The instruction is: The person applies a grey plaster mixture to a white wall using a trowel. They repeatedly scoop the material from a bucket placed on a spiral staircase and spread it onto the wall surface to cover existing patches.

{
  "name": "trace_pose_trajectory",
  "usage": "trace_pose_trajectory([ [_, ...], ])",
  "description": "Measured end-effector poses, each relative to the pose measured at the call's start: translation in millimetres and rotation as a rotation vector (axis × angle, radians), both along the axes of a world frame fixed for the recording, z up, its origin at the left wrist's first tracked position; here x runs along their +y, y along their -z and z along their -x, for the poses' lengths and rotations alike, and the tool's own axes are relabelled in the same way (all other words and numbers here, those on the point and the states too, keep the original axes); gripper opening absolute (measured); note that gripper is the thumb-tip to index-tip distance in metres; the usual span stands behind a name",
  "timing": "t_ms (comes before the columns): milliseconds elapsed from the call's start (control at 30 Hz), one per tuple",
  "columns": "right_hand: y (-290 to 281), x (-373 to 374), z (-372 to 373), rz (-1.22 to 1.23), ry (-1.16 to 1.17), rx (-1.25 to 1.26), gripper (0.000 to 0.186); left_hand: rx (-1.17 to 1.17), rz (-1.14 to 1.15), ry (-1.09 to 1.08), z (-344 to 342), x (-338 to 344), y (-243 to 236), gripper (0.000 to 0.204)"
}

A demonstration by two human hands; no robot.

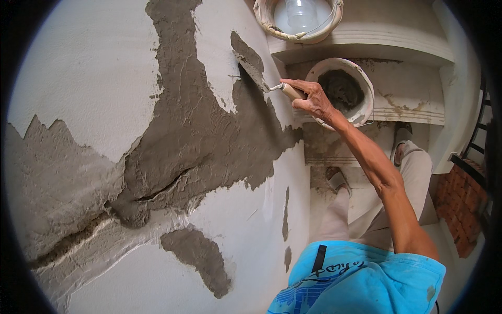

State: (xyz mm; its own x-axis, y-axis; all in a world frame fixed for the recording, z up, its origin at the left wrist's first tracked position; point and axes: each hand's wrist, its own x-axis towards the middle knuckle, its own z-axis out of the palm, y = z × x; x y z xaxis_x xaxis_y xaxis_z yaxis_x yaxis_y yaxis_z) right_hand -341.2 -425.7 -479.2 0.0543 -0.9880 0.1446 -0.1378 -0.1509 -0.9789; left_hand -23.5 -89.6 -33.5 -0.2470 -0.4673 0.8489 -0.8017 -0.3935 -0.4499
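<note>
Up on the wall (94, 68), right hand (314, 99) clamped on trowel (261, 78) pressing wet mortar (193, 136); left hand out of view; too much pressure could slump the fresh patch off.

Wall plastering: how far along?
Done: a broad grey mortar patch covers the wall's middle. In hand: the right hand presses a trowel onto the patch's upper edge; a mortar-filled bucket sits on the step behind. Left: large white areas above and below remain bare; the coat looks rough, unsmoothed.
</note>
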Motion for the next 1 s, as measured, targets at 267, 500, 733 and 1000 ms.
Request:
trace_pose_trajectory([
  [267, -1.3, -38.8, -8.0, -0.043, 0.184, -0.012, 0.068, 0.003, 0.001, 0.024, 0.1, -2.1, 2.7, 0.079],
  [500, -1.4, -15.3, -24.2, 0.001, 0.143, 0.044, 0.069, 0.002, 0.001, 0.028, 0.1, -1.8, 3.8, 0.08],
  [733, 1.8, -15.0, -23.3, -0.035, 0.192, -0.061, 0.07, 0.001, -0.001, 0.034, -0.7, -1.7, 2.2, 0.08],
  [1000, 0.7, -14.7, -25.5, 0.027, 0.147, 0.054, 0.07, 0.003, -0.001, 0.044, -0.8, -1.3, 2.7, 0.081],
])
